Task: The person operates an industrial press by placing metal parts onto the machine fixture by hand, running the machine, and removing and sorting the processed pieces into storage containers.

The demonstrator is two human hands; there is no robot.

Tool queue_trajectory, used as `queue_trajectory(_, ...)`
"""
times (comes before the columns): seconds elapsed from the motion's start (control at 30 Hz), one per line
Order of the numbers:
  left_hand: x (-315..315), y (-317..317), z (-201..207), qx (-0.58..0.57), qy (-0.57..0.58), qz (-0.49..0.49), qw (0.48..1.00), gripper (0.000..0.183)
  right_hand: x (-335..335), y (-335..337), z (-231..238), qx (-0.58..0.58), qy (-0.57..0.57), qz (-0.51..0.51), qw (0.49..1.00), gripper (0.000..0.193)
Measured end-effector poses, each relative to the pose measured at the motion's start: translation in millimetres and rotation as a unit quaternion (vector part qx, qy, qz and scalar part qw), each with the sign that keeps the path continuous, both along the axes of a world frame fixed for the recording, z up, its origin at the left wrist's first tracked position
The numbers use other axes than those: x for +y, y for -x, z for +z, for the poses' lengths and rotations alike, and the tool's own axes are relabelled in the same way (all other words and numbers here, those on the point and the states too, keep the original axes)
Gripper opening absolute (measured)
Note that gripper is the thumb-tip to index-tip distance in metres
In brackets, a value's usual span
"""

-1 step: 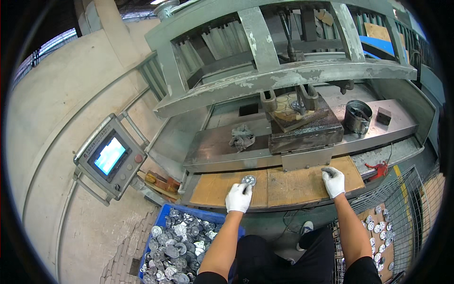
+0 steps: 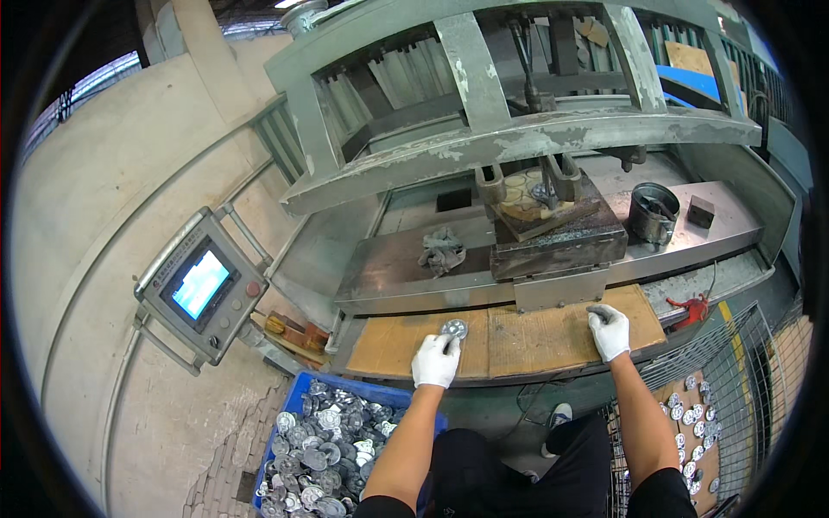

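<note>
My left hand (image 2: 435, 360), in a white glove, has its fingertips closed on the edge of a round grey metal disc casting (image 2: 454, 329). The casting lies at the brown cardboard sheet (image 2: 380, 340) covering the machine's front ledge. My right hand (image 2: 610, 331), gloved in white too, is over the right part of the cardboard, its fingers loosely bent and a little apart, with nothing visible in them. Beyond the hands, a dark metal die block (image 2: 557, 257) sits on the machine bed, with a tan fixture plate (image 2: 548, 217) on top.
Left and below, a blue bin (image 2: 399, 397) is heaped with similar castings. A wire basket (image 2: 724, 369) at lower right holds several more. A control panel (image 2: 194, 285) stands left. On the bed are a crumpled rag (image 2: 442, 251), a metal can (image 2: 649, 226) and a small steel block (image 2: 700, 211).
</note>
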State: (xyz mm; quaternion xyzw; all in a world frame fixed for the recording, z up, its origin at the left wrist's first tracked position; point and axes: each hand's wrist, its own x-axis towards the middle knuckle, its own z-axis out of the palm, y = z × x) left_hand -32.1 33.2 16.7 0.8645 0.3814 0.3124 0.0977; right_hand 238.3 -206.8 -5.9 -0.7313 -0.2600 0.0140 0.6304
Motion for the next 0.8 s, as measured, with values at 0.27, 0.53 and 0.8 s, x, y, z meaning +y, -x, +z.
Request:
queue_trajectory(0.27, -0.3, 0.5, 1.9, -0.003, 0.011, -0.002, 1.0, 0.023, 0.0, 0.5, 1.2, 0.006, 0.006, -0.005, 1.0, 0.017)
queue_trajectory(0.53, 0.2, 0.3, 0.4, -0.019, -0.003, -0.012, 1.0, 0.022, 0.0, 0.7, 2.0, 0.002, 0.0, 0.006, 1.0, 0.017)
queue_trajectory(0.8, 0.1, -0.1, -0.4, -0.014, -0.011, -0.01, 1.0, 0.022, -1.0, 5.2, 9.1, -0.01, -0.004, 0.002, 1.0, 0.017)
